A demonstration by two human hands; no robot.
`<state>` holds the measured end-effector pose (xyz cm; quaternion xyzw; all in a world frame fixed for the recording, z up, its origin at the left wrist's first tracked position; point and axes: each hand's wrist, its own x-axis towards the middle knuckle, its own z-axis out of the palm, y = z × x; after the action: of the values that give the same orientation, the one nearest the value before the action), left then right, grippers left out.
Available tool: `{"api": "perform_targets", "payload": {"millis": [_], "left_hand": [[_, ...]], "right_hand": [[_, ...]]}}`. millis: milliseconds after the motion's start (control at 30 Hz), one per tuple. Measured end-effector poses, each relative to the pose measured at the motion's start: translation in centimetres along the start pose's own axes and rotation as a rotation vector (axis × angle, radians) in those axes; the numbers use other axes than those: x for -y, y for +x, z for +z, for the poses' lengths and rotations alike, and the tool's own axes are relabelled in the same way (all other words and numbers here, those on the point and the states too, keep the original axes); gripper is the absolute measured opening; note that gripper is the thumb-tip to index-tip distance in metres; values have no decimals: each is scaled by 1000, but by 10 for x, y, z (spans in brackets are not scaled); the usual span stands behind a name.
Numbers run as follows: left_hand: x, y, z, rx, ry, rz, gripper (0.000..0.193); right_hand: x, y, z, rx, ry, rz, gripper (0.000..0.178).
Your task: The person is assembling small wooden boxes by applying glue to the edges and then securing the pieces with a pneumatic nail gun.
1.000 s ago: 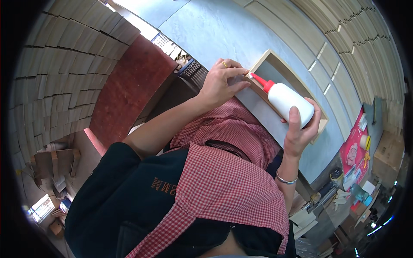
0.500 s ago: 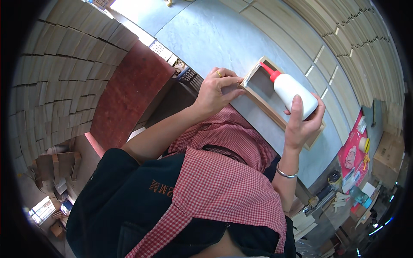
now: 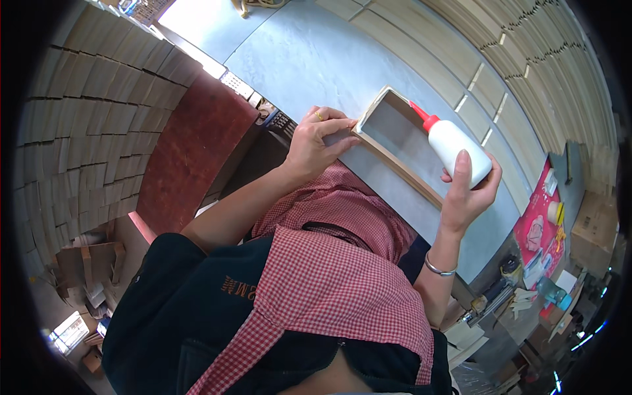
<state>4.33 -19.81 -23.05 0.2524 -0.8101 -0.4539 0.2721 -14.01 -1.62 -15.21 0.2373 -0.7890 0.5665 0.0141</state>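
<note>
Grasping with the right grip [image 3: 466, 191], right of the picture's centre, a plump white plastic squeeze bottle [image 3: 459, 151], with thumb and fingers wrapped round its lower body. Tilted to aim its red cone-shaped nozzle [image 3: 421, 116] toward the upper left, with the tip at the far long side of an open rectangular box frame of thin pale wood [image 3: 403, 170]; impossible to tell whether touching the rim or just above it. Pinching with the left grip [image 3: 317, 141], near the top centre, the left corner of that same box frame.

Judging by the white, glue-like line [image 3: 370, 108] along the short end's top edge, seemingly partway through beading adhesive round the rim, at the start of the far long side. Calls, on that reading, for guiding the nozzle toward the lower right with a light, even squeeze, and for keeping the corner steady.

Lies aslant on the smooth, pale grey-blue bench [image 3: 316, 66], above and right of centre. Looks slim-walled, plain and unpainted, wet-white at the short end, bare along the near side, and partly hidden at the lower right behind bottle and grip.

Farther out, at upper right, rows of long pale wooden boards [image 3: 428, 66]; at far left, high stacks of pale wooden pieces [image 3: 99, 125].
</note>
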Motion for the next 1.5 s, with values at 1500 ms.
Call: {"api": "perform_targets", "payload": {"millis": [1500], "left_hand": [[1,0,3,-21,19,-58,31]], "right_hand": [[-14,-57,-181,-277,-250,243,43]]}}
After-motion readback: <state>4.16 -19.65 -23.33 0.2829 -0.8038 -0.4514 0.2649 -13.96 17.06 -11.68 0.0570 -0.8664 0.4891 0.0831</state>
